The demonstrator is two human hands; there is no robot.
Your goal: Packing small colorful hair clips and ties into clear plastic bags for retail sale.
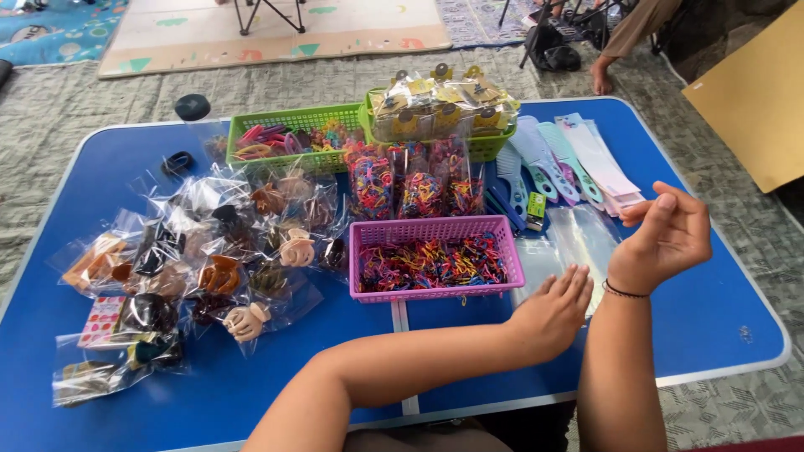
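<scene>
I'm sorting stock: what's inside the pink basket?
The pink basket holds a loose tangle of small multicoloured elastic bands. Anything beneath that layer, and the basket floor, is covered.

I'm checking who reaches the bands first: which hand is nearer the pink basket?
Left. The left hand lies just right of the pink basket, near its front corner. The right hand is raised farther right, above the clear bags.

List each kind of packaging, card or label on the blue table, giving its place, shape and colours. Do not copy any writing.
Clear bags of hair claws: heaped at table's left, brown, black, beige.
Clear bags of elastic bands: behind the pink basket, multicoloured.
Carded packets: piled in the far right-hand green basket, yellow round tags.
Empty clear sleeves: flat, under the right hand.
Sticker sheet: left front, pink.
</scene>
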